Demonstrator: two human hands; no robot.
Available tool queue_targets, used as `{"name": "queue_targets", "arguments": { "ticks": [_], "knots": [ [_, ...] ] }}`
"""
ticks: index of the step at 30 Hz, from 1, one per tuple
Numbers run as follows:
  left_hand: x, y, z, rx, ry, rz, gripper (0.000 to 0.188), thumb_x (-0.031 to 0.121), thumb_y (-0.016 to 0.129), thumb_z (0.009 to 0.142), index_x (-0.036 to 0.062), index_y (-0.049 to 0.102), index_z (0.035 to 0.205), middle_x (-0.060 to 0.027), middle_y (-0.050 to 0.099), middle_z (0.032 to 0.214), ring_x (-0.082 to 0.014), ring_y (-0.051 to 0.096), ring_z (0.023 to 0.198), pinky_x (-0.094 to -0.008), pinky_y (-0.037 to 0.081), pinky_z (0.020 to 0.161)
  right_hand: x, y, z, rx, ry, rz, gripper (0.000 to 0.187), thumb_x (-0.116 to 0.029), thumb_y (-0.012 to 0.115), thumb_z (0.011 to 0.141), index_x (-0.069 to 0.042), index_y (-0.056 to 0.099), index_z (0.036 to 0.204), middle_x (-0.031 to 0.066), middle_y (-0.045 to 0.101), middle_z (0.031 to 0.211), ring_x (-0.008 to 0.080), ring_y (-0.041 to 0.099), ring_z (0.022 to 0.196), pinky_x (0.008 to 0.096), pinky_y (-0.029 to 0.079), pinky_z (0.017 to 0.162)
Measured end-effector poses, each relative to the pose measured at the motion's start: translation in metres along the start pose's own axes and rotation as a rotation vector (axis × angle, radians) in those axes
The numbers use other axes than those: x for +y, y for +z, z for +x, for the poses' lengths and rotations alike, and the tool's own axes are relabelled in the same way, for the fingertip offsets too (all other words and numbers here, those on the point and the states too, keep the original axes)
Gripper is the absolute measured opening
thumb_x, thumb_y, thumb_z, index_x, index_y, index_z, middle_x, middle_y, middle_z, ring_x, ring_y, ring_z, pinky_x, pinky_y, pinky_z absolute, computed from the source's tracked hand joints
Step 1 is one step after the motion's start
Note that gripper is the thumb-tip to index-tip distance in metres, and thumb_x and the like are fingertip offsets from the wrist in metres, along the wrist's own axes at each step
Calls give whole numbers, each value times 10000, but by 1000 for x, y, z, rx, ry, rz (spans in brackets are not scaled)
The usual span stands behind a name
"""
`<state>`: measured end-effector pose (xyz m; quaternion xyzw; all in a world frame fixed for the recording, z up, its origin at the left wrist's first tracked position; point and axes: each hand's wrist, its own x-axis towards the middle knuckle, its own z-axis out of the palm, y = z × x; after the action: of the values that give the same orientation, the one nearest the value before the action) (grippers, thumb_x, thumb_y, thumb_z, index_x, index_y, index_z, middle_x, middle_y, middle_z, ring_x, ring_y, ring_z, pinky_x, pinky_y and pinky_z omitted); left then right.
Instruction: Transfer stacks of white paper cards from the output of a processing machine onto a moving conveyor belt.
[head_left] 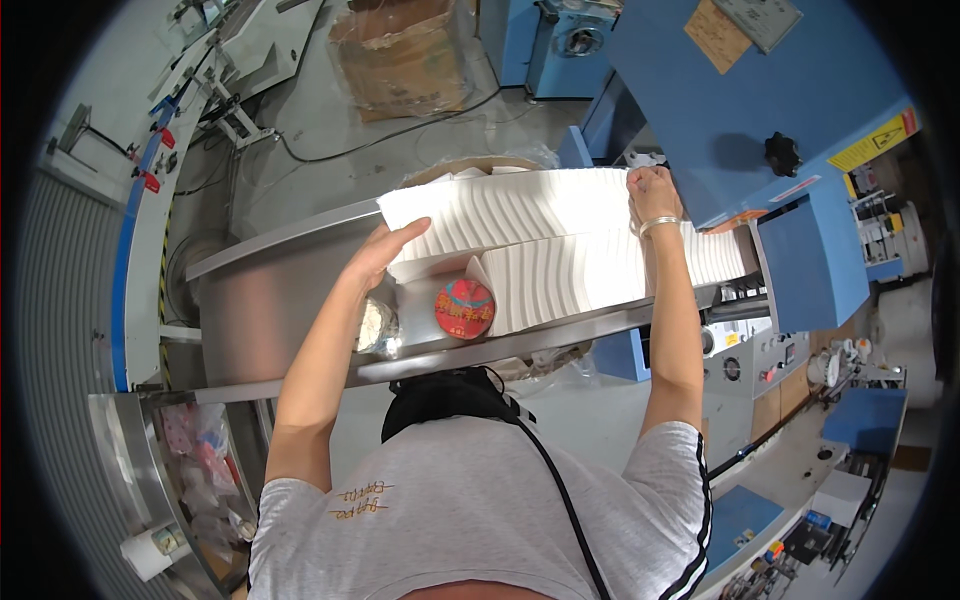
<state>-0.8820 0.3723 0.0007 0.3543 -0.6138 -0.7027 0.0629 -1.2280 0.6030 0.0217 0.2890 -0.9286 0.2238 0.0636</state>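
Note:
Two long rows of white, thin, stacked paper lie side by side on a metal trough (270, 300) in front of me. At the left end of the far paper row (520, 212), my left hand (385, 250) cups the end, thumb stretched over its top and its other fingers partly hidden. My right hand (655, 195), with a bracelet at the wrist, is closed at that row's right end, beside the blue machine. Below my right forearm runs the near paper row (570, 275). A red round object (465, 308) with coloured print sits at its left end.
A clear-wrapped bundle (377, 326) lies by my left forearm. A blue machine (760, 110) with a black knob stands at the right. Beyond the trough are a large cardboard box (400, 60) and a black cable (340, 158) on the floor. Plastic bags (205, 450) fill a bin at lower left.

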Motion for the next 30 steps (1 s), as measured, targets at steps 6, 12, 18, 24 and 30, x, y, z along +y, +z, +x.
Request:
{"name": "queue_targets", "arguments": {
  "ticks": [6, 12, 18, 24, 30],
  "knots": [
    [0, -3, 5, -48, 19, 13, 726, 412, 659, 833, -12, 406, 1366, -158, 448, 1382, -253, 386, 1298, -348, 266, 1076, 15, 10, 4, -125, -132, -285, 401, -411, 522, 897, -72, 724, 970, 81, 511, 1304, 308, 427, 1224, 410, 376, 998],
    [3, -3, 7, 14, -17, 122, 838, 531, 648, 801, -2, 373, 1386, -164, 426, 1399, -268, 350, 1324, -366, 244, 1089, -9, -2, -8, -307, -160, -472, 779, -651, 276, 909, -21, 733, 941, 99, 257, 1517, 374, 89, 1410, 521, 102, 1102],
    [-18, -13, 22, -46, 6, -114, 752, 433, 702, 792, 4, 408, 1334, -138, 500, 1313, -243, 477, 1214, -359, 376, 1007, -23, 14, -21, -209, -199, -444, 748, -635, 308, 910, -24, 740, 908, 98, 271, 1511, 368, 75, 1412, 501, 106, 1101],
    [-33, -47, 14, 26, -7, -294, 611, 328, 759, 760, 22, 511, 1226, -105, 590, 1176, -205, 595, 1036, -340, 491, 864, -77, 35, -42, -156, -148, -478, 634, -604, 397, 900, -76, 747, 925, 79, 378, 1456, 311, 157, 1401, 484, 163, 1090],
    [-32, -108, -20, 28, -3, -272, 520, 298, 754, 773, 47, 562, 1187, -79, 634, 1091, -186, 619, 976, -328, 499, 829, -147, 48, -75, -99, -85, -481, 662, -599, 422, 890, -13, 711, 993, 84, 489, 1333, 296, 376, 1264, 413, 340, 1002]
  ]
}}
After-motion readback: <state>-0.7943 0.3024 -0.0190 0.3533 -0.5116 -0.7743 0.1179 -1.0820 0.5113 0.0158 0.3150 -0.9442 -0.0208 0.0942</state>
